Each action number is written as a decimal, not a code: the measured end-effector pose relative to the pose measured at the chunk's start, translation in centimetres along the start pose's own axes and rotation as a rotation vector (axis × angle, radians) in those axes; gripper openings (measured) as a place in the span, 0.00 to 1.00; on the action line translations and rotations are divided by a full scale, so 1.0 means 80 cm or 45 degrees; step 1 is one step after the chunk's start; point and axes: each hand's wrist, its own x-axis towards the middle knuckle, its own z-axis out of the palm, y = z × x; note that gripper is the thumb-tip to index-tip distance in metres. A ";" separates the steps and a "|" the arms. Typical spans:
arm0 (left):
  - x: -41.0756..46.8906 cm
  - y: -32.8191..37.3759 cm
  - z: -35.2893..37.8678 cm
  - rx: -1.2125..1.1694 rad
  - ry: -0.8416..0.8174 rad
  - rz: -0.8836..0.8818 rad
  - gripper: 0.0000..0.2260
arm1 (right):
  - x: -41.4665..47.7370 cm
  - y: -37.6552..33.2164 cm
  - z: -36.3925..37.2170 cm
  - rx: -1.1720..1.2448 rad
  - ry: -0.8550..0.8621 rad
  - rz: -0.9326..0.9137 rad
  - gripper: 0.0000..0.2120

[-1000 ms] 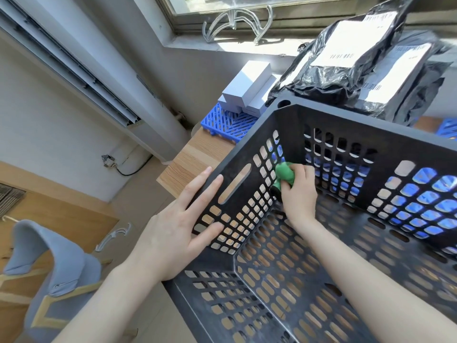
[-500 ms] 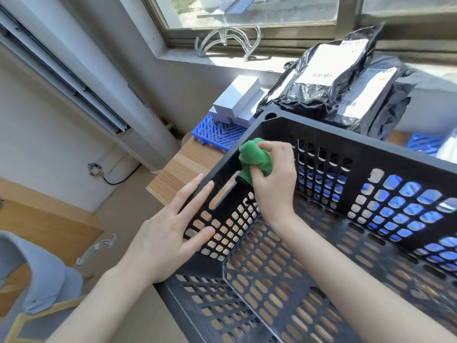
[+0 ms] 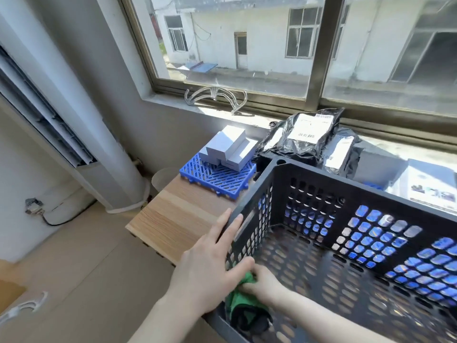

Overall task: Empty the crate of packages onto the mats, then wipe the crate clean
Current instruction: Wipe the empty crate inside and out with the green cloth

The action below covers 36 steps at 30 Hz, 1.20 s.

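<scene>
The dark grey perforated crate (image 3: 351,186) stands on the wooden table with nothing inside but my right hand and a cloth. My left hand (image 3: 210,266) lies flat against the outside of the crate's left wall, fingers straight. Inside, at the near left corner, my right hand (image 3: 263,284) grips a bunched green cloth (image 3: 241,300) against the wall and floor. Behind the crate, black plastic packages (image 3: 306,137) with white labels are piled by the window. White boxes (image 3: 228,148) sit on a blue grid mat (image 3: 217,178).
The wooden table (image 3: 183,216) ends at its left edge, with floor below. A white standing air-conditioner (image 3: 81,115) is at the left. A clear hanger (image 3: 215,96) lies on the windowsill. More white-labelled packages (image 3: 430,186) lie at the far right behind the crate.
My right hand with the green cloth has moved from the top of the left wall down to the crate's near left corner. The view has tilted up toward the window.
</scene>
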 end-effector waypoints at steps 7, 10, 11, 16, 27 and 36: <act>0.000 -0.008 -0.002 -0.135 -0.041 0.009 0.32 | -0.028 -0.026 -0.051 0.044 0.269 0.067 0.13; 0.004 -0.008 -0.003 -0.145 -0.048 0.007 0.33 | -0.046 -0.027 -0.084 0.119 0.455 0.089 0.14; 0.006 -0.010 -0.001 -0.145 -0.050 -0.008 0.33 | -0.050 -0.026 -0.094 0.164 0.517 0.097 0.13; 0.015 -0.024 0.013 -0.303 -0.021 0.100 0.34 | -0.060 -0.020 -0.128 0.447 0.730 0.122 0.16; 0.091 -0.060 0.013 -0.332 -0.093 0.349 0.26 | -0.058 -0.071 -0.148 0.667 0.983 -0.015 0.05; 0.206 -0.021 -0.006 -0.584 -0.052 0.611 0.29 | -0.026 -0.127 -0.135 0.460 1.555 -0.188 0.13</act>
